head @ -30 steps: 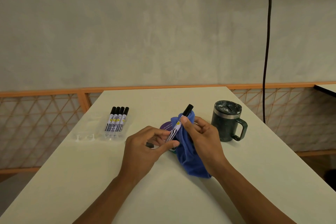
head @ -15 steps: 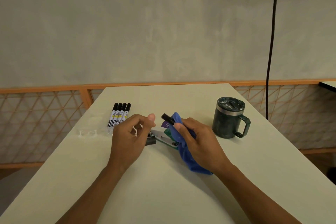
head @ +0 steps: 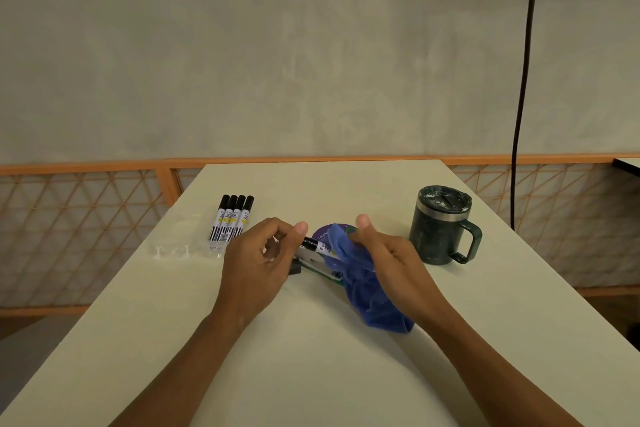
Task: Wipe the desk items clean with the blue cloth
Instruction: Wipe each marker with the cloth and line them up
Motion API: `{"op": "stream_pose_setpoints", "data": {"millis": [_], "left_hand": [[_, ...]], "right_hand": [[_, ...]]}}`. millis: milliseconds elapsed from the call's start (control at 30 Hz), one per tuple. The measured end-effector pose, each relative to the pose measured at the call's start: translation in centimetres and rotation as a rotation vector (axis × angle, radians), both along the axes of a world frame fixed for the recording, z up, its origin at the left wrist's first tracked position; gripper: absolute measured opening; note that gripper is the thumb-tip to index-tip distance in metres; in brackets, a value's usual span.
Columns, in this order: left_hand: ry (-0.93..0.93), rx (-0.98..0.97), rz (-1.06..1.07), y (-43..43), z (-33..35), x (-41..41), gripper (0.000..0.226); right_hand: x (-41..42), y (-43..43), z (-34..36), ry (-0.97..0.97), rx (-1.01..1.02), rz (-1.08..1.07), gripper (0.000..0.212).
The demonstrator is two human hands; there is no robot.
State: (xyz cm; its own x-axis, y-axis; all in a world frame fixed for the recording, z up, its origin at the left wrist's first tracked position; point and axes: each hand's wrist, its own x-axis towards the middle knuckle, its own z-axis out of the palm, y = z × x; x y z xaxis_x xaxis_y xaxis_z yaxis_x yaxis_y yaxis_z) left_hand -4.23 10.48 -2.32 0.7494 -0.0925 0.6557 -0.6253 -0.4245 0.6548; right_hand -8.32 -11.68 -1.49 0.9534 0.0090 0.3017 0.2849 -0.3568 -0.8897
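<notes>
A black-capped white marker (head: 317, 247) lies nearly level between my hands above the desk. My left hand (head: 259, 258) pinches its cap end with thumb and fingers. My right hand (head: 388, 258) holds the blue cloth (head: 367, 288), which is wrapped round the marker's other end and hangs down to the desk. Several more markers (head: 232, 218) lie side by side at the back left. A dark green lidded mug (head: 440, 224) stands to the right. Under the hands lie a purple round disc (head: 323, 234) and a stapler-like item (head: 311, 263), partly hidden.
The pale desk (head: 311, 357) is narrow, with edges falling off left and right. Clear plastic packaging (head: 173, 250) lies near the left edge. An orange lattice railing (head: 69, 236) runs behind, and a black cable (head: 523, 80) hangs down the wall at right.
The marker has swung from upright to nearly level. My left hand let go of it, then took hold of the cap end again while my right hand kept the cloth on it.
</notes>
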Motion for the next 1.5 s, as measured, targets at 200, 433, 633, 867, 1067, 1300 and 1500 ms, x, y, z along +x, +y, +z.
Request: {"op": "stream_pose_setpoints", "data": {"millis": [200,433,633,867,1067,1300,1500], "left_hand": [[-0.027,0.002,0.006,-0.4,0.0,-0.5,0.021],[-0.033,0.015,-0.014,-0.8,0.1,-0.9,0.013],[-0.042,0.049,-0.032,-0.5,0.3,-0.7,0.010],[-0.067,0.074,-0.088,-0.1,0.8,-0.7,0.005],[-0.096,0.083,-0.121,-0.3,1.1,-0.8,0.010],[-0.058,0.093,-0.079,0.3,1.0,-0.4,0.025],[-0.059,0.091,-0.042,1.1,0.7,0.4,0.028]], "right_hand": [[0.7,-0.7,-0.3,-0.046,-0.137,0.057,0.024],[0.4,0.0,-0.9,-0.154,-0.562,0.160,0.031],[0.3,0.4,0.0,-0.110,-0.747,0.142,0.049],[0.0,0.0,0.1,0.032,-0.584,0.258,0.042],[-0.2,-0.2,0.8,0.085,-0.470,0.318,0.043],[-0.3,-0.3,0.9,0.121,-0.457,0.311,0.046],[-0.1,-0.5,0.8,0.135,-0.463,0.294,0.059]]}}
